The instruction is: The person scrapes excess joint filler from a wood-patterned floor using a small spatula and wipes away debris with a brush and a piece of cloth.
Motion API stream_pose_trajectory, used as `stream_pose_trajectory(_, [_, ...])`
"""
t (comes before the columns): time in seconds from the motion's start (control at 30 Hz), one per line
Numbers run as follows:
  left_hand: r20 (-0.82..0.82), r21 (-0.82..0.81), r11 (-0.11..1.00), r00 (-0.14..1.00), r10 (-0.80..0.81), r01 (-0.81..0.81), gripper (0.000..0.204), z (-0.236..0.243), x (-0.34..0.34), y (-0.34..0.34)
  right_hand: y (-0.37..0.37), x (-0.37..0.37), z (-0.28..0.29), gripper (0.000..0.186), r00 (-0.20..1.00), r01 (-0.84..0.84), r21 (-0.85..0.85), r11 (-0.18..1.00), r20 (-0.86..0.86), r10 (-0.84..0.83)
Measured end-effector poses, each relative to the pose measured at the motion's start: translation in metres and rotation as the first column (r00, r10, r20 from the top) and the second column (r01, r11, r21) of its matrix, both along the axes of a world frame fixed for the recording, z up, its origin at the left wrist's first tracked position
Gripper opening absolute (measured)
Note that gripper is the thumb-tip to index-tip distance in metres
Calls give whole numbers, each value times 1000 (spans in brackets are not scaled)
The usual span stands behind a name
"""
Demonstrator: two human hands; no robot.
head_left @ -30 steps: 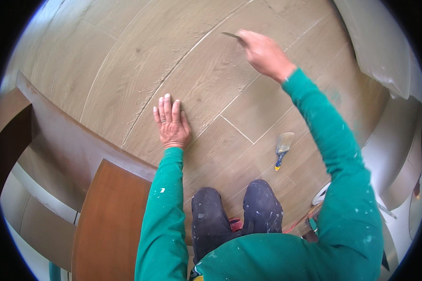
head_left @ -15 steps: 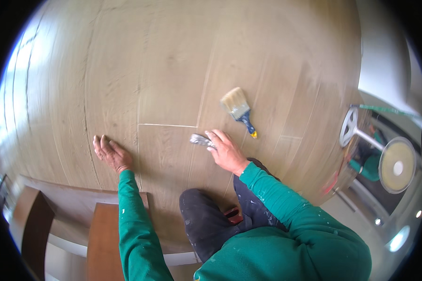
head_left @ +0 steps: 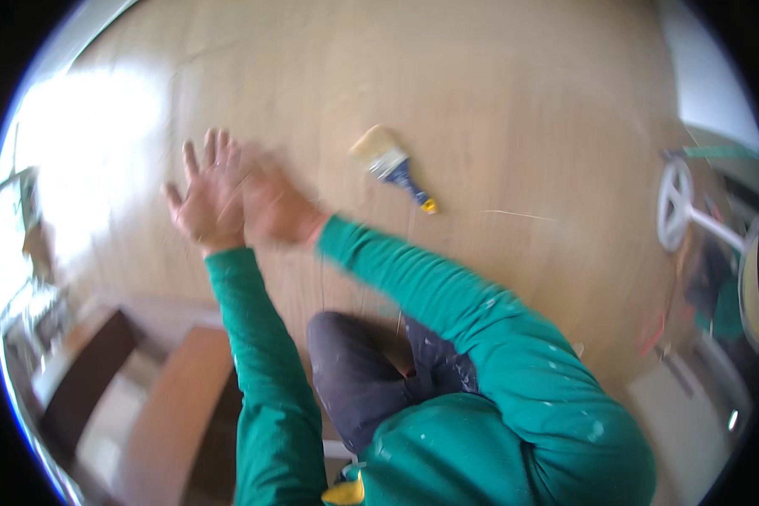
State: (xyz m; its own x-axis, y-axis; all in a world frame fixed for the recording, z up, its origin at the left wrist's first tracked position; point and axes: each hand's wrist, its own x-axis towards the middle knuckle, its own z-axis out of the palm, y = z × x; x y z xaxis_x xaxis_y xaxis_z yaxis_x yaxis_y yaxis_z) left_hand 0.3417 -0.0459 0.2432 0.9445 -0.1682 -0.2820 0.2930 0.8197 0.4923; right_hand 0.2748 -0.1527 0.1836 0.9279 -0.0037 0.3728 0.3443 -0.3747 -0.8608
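Observation:
My left hand (head_left: 208, 198) is raised over the wood-plank floor (head_left: 497, 110), palm up and fingers spread, holding nothing. Right beside it, by the thumb-far edge of that palm, my right hand (head_left: 278, 202) is smeared by motion. Its fingers cannot be made out, nor whether anything is in them. On the floor to the right of both hands lies a wide paintbrush (head_left: 388, 162) with pale bristles, a metal ferrule and a blue handle with a yellow end. Neither hand touches it.
Brown wooden steps or boards (head_left: 177, 396) stand at the lower left. My bent knee (head_left: 354, 371) rests before me. At the right are a white wheel-like stand (head_left: 675, 207) and a green strip (head_left: 721, 153). Bright glare covers the floor at left.
My right hand has swung left to my left hand; the small whitish tool it held is no longer discernible. My left hand has lifted off the floor and turned palm up. The view has shifted.

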Motion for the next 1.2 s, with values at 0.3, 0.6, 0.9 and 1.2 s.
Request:
stream_pose_trajectory(0.3, [-255,930,-307,957,-136,204,43,-46,-289,79,-229,-192,-39,36,708,-78,-681,728,-552,-441])
stream_pose_trajectory(0.6, [-363,779,-626,842,-399,40,35,-44,-339,54,-184,-148,-48,44,749,13,-626,779,-511,-423])
stream_pose_trajectory(0.9, [-412,806,-585,799,-438,94,32,-48,-317,50,-176,-67,-106,42,708,228,-713,663,-346,-615])
stream_pose_trajectory(1.2, [-456,824,-541,764,-455,170,35,-46,-312,64,-130,-36,13,27,836,413,255,874,-487,-253])
